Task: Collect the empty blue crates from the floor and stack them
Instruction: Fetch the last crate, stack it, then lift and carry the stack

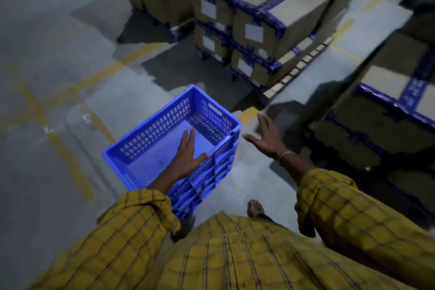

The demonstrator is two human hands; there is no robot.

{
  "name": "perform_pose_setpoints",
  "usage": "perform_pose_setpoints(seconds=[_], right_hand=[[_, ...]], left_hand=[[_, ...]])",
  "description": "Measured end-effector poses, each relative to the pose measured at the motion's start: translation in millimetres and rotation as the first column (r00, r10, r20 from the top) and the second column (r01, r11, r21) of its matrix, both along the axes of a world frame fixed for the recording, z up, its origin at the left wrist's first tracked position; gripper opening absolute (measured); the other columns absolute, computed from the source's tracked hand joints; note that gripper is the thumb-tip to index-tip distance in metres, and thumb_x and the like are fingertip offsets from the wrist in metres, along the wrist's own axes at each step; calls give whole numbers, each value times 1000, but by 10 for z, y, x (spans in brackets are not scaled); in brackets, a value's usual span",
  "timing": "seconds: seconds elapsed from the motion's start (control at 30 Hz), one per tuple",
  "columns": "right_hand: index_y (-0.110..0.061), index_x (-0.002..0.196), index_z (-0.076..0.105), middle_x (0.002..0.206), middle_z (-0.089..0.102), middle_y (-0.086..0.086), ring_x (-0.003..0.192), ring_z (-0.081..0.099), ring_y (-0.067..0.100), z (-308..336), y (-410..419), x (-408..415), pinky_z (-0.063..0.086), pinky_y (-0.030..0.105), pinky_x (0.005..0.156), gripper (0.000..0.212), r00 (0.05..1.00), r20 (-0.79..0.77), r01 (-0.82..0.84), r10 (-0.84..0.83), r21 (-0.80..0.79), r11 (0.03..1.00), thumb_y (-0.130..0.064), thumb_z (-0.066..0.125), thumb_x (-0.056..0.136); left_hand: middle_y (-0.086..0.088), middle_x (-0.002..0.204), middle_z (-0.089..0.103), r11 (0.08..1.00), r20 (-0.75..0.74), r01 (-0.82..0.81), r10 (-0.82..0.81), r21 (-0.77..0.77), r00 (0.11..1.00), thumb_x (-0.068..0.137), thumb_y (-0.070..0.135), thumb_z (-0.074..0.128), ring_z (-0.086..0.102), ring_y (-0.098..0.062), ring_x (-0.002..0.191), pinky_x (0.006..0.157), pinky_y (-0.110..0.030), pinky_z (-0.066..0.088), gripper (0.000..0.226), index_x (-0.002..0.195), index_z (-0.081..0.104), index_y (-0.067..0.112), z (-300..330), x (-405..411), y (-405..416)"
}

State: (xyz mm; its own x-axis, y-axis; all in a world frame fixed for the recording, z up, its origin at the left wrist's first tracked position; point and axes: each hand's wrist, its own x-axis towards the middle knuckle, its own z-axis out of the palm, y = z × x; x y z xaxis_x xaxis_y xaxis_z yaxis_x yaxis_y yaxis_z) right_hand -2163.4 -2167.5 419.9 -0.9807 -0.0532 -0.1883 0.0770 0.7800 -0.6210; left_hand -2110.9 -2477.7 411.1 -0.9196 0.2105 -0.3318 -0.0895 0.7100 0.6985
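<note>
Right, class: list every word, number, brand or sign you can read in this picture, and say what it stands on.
No text here can be read.
The white labels on the cardboard boxes: too blurred to read.
The blue tape round the cardboard boxes: pale marks, too blurred to read.
The blue crate: no lettering visible.

Grey concrete floor (pixel 58 42), yellow lines (pixel 70 162); stacked cardboard boxes (pixel 270 28); dim.

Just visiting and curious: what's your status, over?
Left hand flat inside blue crate, thumb at rim. Right hand open, touching nothing. Crate empty. Stacked cartons ahead.
</note>
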Motion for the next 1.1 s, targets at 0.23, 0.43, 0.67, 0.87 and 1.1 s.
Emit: perform_pose_setpoints(seconds=[0.23, 0.43, 0.67, 0.87, 1.1], right_hand=[[-24, 160, 12, 167, 7, 6, 153, 8, 28, 126, 557, 1242, 13, 47, 123, 102, 945, 36, 327, -326, -33, 944, -74, 55, 82], [-23, 160, 11, 168, 5, 2, 154, 5, 22, 81, 1234, 2458, 9, 42, 123, 98, 812, 76, 581, -579, -9, 814, -68, 57, 87], [-23, 160, 11, 167, 3, 2, 154, 2, 22, 35, 1992, 4133, 10, 45, 124, 97, 549, 87, 836, -831, -58, 546, -64, 59, 87], [-17, 159, 14, 167, 8, 7, 154, 3, 22, -13, 2577, 5755, 5, 42, 125, 95, 300, 89, 954, -950, -34, 298, -61, 59, 89], [-25, 160, 11, 167, 4, 2, 154, 1, 23, -79, 2926, 7532, 7, 42, 122, 101, -43, 134, 996, -990, -69, -52, -75, 53, 82]], left_hand=[[-1, 164, -15, 947, -42, 321, -320, 6, 946, 94, 42, 61, -15, -16, 151, 123, -32, -2, 98, 157, -7, 10, 37, -19, 548], [3, 165, -20, 847, 14, 522, -526, 97, 851, 80, 72, 56, -19, -12, 151, 122, -32, -1, 111, 158, -10, 27, 16, 299, 1445], [6, 165, -20, 636, -52, 771, -770, 16, 636, 91, 60, 56, -18, -6, 148, 120, -30, 3, 99, 157, -11, 29, 124, 949, 2850], [10, 163, -24, 426, -52, 902, -902, 63, 430, 92, 58, 56, -15, -2, 147, 113, -26, 8, 98, 156, -13, 33, 199, 2072, 4109], [3, 164, -22, 119, -59, 992, -991, 51, 122, 88, 63, 54, -18, -5, 146, 116, -32, 2, 102, 157, -13, 30, 142, 3434, 5481]])
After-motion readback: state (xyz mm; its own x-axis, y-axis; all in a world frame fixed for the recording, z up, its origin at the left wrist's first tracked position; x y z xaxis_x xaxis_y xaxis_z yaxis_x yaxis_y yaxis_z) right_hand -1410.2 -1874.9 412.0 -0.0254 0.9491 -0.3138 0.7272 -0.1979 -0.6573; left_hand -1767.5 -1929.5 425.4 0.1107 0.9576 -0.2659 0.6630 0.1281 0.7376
